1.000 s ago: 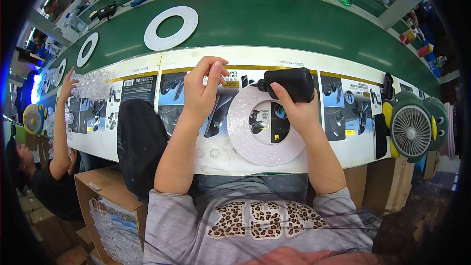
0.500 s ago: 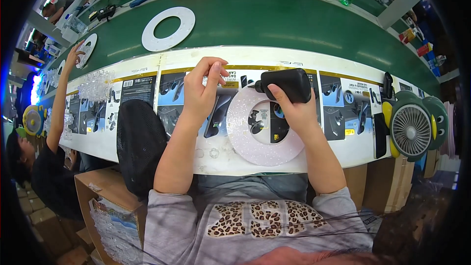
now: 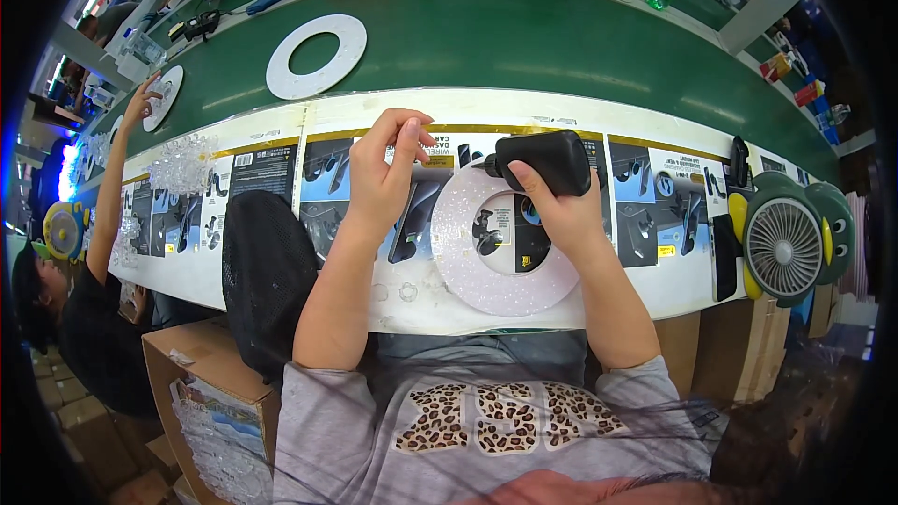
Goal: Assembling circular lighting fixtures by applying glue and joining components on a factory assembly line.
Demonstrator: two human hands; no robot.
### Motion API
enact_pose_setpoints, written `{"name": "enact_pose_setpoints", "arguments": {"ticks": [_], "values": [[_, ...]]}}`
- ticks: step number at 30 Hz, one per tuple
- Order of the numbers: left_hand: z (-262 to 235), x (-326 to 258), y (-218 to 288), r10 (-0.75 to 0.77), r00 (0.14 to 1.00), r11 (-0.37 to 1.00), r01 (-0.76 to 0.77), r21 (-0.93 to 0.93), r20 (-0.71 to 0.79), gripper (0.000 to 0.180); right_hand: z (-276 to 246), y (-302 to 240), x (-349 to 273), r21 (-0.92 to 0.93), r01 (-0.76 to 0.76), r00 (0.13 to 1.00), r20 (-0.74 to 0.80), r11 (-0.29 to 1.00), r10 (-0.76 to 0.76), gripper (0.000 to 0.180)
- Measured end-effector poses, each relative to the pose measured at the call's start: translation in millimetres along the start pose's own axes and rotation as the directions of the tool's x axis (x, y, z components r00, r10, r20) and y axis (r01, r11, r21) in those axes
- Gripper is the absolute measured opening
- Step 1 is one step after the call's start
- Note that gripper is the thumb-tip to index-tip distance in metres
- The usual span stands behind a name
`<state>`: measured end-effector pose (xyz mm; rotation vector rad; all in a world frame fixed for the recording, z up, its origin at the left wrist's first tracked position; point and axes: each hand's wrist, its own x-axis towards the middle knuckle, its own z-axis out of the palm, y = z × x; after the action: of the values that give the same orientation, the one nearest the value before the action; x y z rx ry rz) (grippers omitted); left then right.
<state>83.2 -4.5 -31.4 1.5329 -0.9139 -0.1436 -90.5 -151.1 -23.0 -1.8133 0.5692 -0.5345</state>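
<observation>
A black squeeze bottle [image 3: 545,162] is gripped in my right hand [image 3: 566,220], tilted so its narrow nozzle points left over the far rim of a white speckled ring [image 3: 460,266]. That flat ring lies on the worktable in front of me, and printed sheets show through its centre hole. My left hand [image 3: 393,154] hovers to the left of the ring, fingers curled and thumb close to the index finger. Whatever may be between those fingers is too small or hidden to make out. Small clear pieces [image 3: 408,293] lie near the ring's left edge.
Another white ring [image 3: 353,54] lies on the green belt [image 3: 449,37] beyond. A pile of clear pieces [image 3: 182,164] and a black mesh bag [image 3: 267,281] are on the left. A fan [image 3: 784,238] and phone [image 3: 724,257] stand right. A co-worker's hand [image 3: 140,101] touches a ring at far left.
The white ring on the green belt has shifted slightly left. The co-worker's hand and ring have moved a little. My hands and the squeeze bottle have stayed nearly still.
</observation>
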Motion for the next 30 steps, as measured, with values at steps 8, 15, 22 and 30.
{"name": "enact_pose_setpoints", "arguments": {"ticks": [8, 15, 22, 30], "values": [[-1, 1, 0, 0.007, 1.000, 1.000, -0.007, 0.001, 0.001, 0.026, 0, -5, 2, -0.084, -0.041, 0.999, 0.020, 0.996, 0.042, 0.030], [0, 0, 1, 0.006, 1.000, 1.000, -0.006, 0.005, -0.002, 0.024, -3, -5, 0, 0.055, 0.026, 0.997, -0.073, 0.998, -0.022, 0.027], [1, 0, 2, -0.005, 1.000, 1.000, 0.005, 0.010, -0.002, 0.023, -16, -3, 3, -0.017, 0.230, 0.947, -0.226, 0.973, -0.228, 0.024], [1, 0, 1, 0.011, 1.000, 1.000, -0.011, 0.027, 0.004, 0.023, -29, 6, 11, -0.141, 0.289, 0.890, -0.324, 0.947, -0.320, 0.019]]}}
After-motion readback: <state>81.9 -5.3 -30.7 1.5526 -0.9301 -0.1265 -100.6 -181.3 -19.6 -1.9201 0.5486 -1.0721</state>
